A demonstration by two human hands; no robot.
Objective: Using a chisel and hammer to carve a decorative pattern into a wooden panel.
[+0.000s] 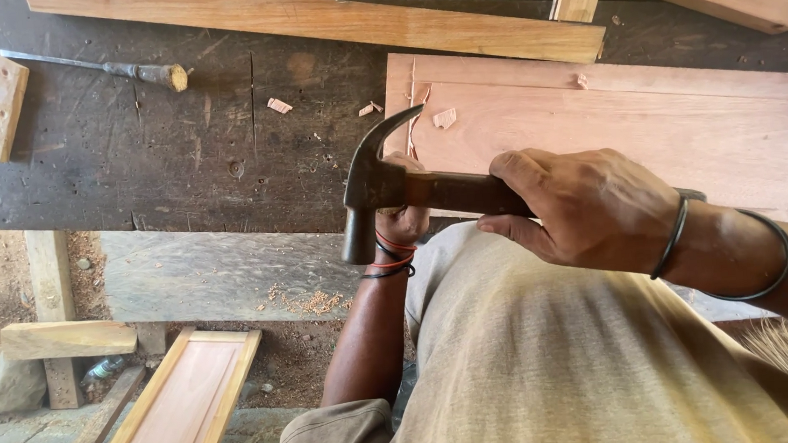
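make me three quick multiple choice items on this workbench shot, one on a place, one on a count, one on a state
1. Where does the chisel lie?
A. upper left of the workbench
B. on the ground
C. on the reddish panel

2. How many dark bangles circle the right forearm?
A. none
B. two
C. five

3. How is the claw hammer held?
A. lying loose on the bench
B. gripped at the handle by the right hand
C. hanging from a hook

Answers:
1 A: the chisel rests on the dark workbench, upper left.
2 B: two bangles show.
3 B: the right hand wraps the claw hammer handle.
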